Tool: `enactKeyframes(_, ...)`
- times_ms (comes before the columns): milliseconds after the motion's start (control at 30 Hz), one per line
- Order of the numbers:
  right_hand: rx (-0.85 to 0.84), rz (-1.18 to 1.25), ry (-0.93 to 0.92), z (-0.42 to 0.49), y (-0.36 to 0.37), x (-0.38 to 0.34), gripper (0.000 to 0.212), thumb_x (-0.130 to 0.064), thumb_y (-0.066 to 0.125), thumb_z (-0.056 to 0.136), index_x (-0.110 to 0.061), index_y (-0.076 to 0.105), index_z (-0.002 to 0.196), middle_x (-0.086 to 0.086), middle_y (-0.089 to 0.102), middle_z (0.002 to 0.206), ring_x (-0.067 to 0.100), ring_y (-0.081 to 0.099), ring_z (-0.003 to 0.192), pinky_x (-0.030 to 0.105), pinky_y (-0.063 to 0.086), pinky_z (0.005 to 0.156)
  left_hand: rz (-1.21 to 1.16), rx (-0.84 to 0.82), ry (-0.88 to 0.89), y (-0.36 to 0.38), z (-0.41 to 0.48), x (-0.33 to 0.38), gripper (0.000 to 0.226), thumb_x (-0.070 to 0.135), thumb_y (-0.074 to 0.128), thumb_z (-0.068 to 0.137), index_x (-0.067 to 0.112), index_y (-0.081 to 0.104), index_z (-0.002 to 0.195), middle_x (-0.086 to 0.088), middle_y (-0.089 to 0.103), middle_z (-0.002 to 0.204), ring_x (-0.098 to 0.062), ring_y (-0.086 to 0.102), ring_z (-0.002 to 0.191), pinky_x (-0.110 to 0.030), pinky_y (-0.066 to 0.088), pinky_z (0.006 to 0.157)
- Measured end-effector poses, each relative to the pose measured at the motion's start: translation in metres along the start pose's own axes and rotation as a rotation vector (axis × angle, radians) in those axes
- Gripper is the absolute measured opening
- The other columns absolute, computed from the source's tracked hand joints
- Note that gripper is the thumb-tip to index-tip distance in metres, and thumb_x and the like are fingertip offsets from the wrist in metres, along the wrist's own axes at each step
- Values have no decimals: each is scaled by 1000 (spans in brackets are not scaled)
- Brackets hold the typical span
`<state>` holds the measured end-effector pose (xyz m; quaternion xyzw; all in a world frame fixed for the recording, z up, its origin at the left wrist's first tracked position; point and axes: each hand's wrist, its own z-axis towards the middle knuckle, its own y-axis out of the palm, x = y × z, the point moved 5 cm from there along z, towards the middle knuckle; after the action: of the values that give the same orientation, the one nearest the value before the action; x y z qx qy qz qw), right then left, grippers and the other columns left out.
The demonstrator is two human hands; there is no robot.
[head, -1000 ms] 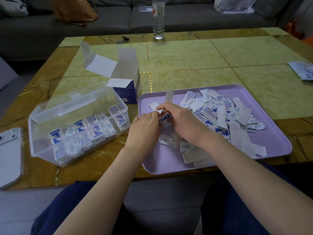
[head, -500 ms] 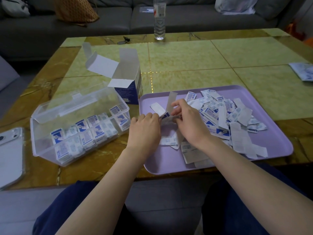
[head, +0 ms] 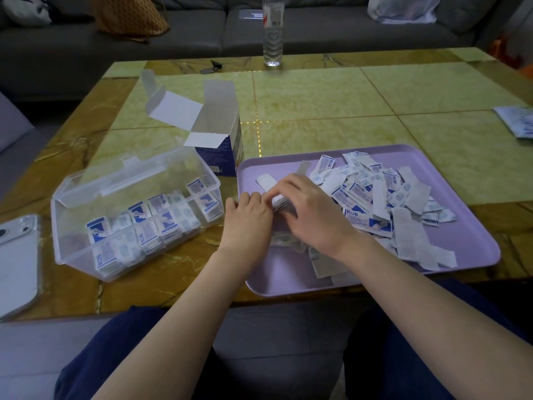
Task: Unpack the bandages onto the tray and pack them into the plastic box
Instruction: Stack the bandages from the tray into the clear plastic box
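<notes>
A: Where are the hands found?
B: Both are seen over the left half of the tray (head: pixel 473 235). The left hand (head: pixel 248 223) is placed at the tray's left edge, and the right hand (head: pixel 314 217) just beside it, toward the tray's middle.
A: Is anything gripped?
B: One bandage (head: pixel 281 205) is pinched between them. Its left end is held by the left hand's curled fingers, and its right end is covered by the right hand's bent fingers. How far it is unwrapped cannot be told.
A: And the rest?
B: A loose pile (head: pixel 377 203) is spread over the tray's middle and right, just beyond the right hand. More bandages are stood in rows in the clear box (head: pixel 75 246), which is set open just left of the tray. An opened carton (head: pixel 219 157) is stood at the tray's far-left corner. A phone (head: pixel 17 264) is laid well left of the tray, past the box.
</notes>
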<state>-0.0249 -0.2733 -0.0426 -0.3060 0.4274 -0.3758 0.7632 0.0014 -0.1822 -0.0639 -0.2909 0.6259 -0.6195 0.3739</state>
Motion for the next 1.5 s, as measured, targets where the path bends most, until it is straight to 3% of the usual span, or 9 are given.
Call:
enactKeyframes(300, 20, -87, 175, -3, -3, 18, 4, -8, 66, 81, -12, 68, 82, 2, 63, 86, 24, 56, 86, 29, 41, 69, -66, 31, -3, 1, -1, -2, 12, 21, 31, 101, 14, 36, 110, -5, 47, 114, -25, 43, 105, -36, 29, 85)
enactKeyframes(433, 59, -137, 82, -1, 0, 16, 32, 11, 64, 69, -6, 66, 95, 11, 60, 101, 31, 56, 95, 37, 47, 81, -9, 43, 31, 2, -2, 2, 16, 16, 27, 100, 12, 36, 113, -7, 46, 116, -26, 40, 106, -36, 29, 87)
enactKeyframes(633, -49, -331, 102, -1, 6, 25, 65, 23, 52, 58, -3, 58, 116, 14, 53, 129, 40, 34, 133, 51, 23, 111, -3, 33, 42, 2, -3, 3, 24, 8, 32, 93, 13, 35, 116, -8, 45, 116, -27, 39, 107, -37, 29, 89)
enactKeyframes(833, -66, -118, 373, -4, -6, 47, 44, 15, 43, 80, -8, 56, 114, 6, 57, 114, 21, 52, 108, 34, 44, 88, -12, 28, 45, 3, -2, 2, 26, 8, 33, 93, 13, 34, 118, -8, 43, 117, -26, 39, 106, -36, 29, 90)
enactKeyframes(967, -29, 92, 384, -2, -4, 39, 50, 22, 40, 78, -7, 55, 117, 8, 56, 118, 15, 52, 112, 12, 35, 91, -18, 39, 39, 3, -2, 1, 25, 9, 34, 93, 14, 34, 117, -7, 43, 116, -26, 39, 105, -37, 29, 89)
enactKeyframes(1100, -30, -80, 425, -3, -11, 49, 51, 16, 46, 79, -9, 51, 124, 7, 49, 125, 22, 40, 122, 23, 32, 93, -39, 49, 44, 3, -2, 1, 23, 11, 31, 97, 15, 34, 119, -7, 43, 116, -26, 39, 105, -36, 29, 90)
enactKeyframes(1233, -50, -75, 466, -6, -9, 55, 33, 8, 48, 85, -11, 61, 109, 6, 63, 110, 21, 56, 104, 33, 46, 87, -45, 57, 46, 3, -1, 0, 26, 11, 33, 96, 15, 33, 121, -7, 42, 117, -26, 39, 107, -36, 30, 90)
enactKeyframes(1400, -25, 184, 404, -2, 2, 38, 45, 21, 38, 79, -3, 61, 109, 9, 64, 105, 19, 61, 100, 6, 41, 84, -29, 50, 37, 2, -2, 1, 26, 9, 35, 93, 14, 34, 119, -7, 41, 116, -25, 39, 106, -36, 29, 90)
enactKeyframes(1500, 23, 221, 423, -1, 4, 34, 44, 16, 36, 84, -2, 52, 120, 11, 56, 122, 18, 51, 116, 7, 29, 93, -23, 51, 31, 3, -2, 0, 29, 9, 38, 93, 14, 34, 120, -7, 41, 117, -26, 39, 107, -36, 29, 90)
